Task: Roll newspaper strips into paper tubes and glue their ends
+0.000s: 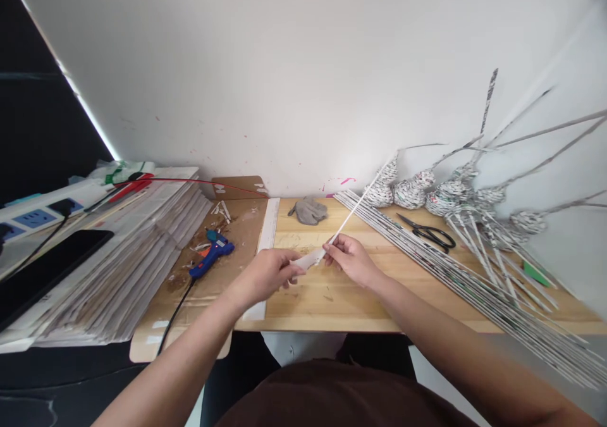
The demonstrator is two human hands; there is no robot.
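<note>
A thin white paper stick (356,204) slants up and to the right from between my two hands, over the wooden table. Its lower end widens into a loose, flat strip of paper (309,260). My left hand (272,272) pinches the strip's lower left end between thumb and fingers. Where the strip narrows into the stick, my right hand (348,257) grips it with closed fingertips. Both hands are above the table's front half, a short distance apart.
Left are a paper stack (156,243), a phone (57,269), a power strip (38,215) and a blue glue gun (211,255) on cardboard (241,224). A grey cloth (309,211) lies behind my hands. Right are paper sticks (427,262), scissors (429,232) and woven paper shapes (410,194).
</note>
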